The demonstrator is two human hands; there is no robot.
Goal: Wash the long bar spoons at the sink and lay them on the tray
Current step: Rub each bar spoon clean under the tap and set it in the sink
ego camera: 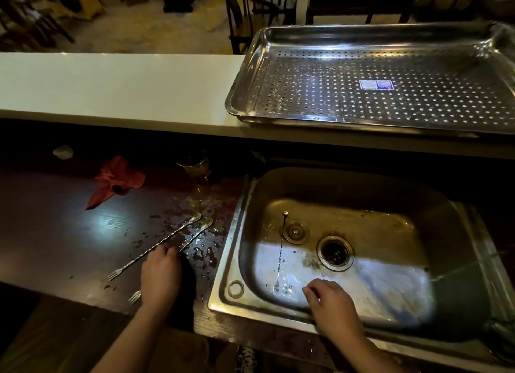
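Bar spoons: two on table, one in sink; tray bare.

Left hand [160,272] rests fingers-down across the two table spoons [167,240], grip unclear. Right hand [330,298] hovers loosely curled, empty, just right of the sink spoon [280,257], whose long axis runs front-to-back, fork end nearest. Tray [237,93] sits beyond on the ledge.

Left hand [161,272] rests on the wet dark counter [55,233], fingers over two bar spoons [164,243] lying side by side, fork ends toward the person; right hand [333,303] hovers curled over the sink [362,194] near its front wall. A third bar spoon [280,257] lies in the basin beside the loose strainer [295,231]; perforated tray [278,74] sits on the white ledge [111,85]; red cloth [117,179] lies crumpled on the counter.
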